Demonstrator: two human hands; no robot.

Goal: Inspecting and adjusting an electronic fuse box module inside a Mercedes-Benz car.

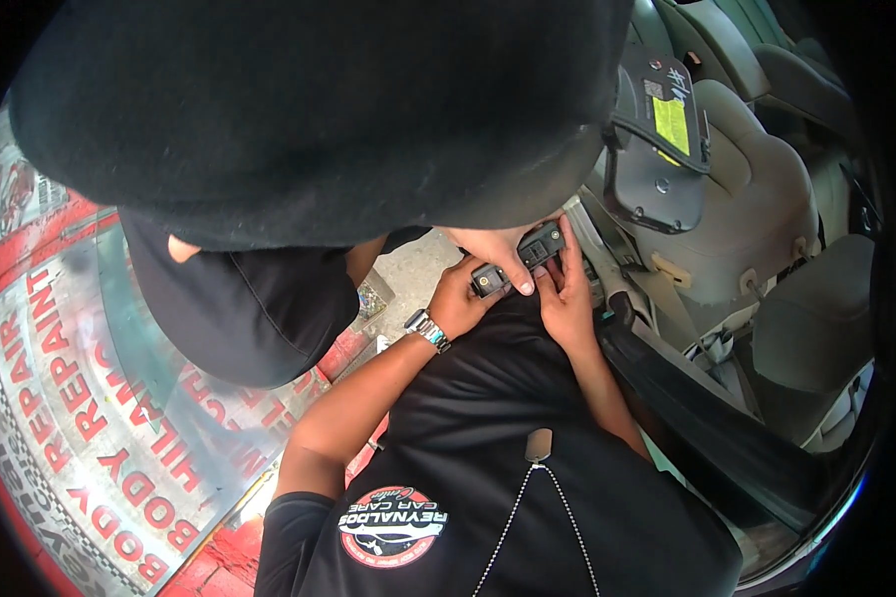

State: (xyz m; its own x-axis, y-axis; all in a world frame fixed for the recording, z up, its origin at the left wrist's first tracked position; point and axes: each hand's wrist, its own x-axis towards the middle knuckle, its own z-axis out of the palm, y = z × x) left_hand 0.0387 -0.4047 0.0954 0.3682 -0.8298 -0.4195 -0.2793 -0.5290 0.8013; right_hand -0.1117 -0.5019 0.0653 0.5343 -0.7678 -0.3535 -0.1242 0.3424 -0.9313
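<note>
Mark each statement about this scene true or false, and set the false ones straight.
1. A metal watch is on the left wrist. True.
2. Only the left hand holds the black part. False: the right hand holds it too.
3. Another person's hand reaches in at the black part. True.
4. The tag on the beaded chain is round. False: the tag is oblong with rounded corners.
5. The car seat is on the picture's left. False: the car seat is on the right.
</note>
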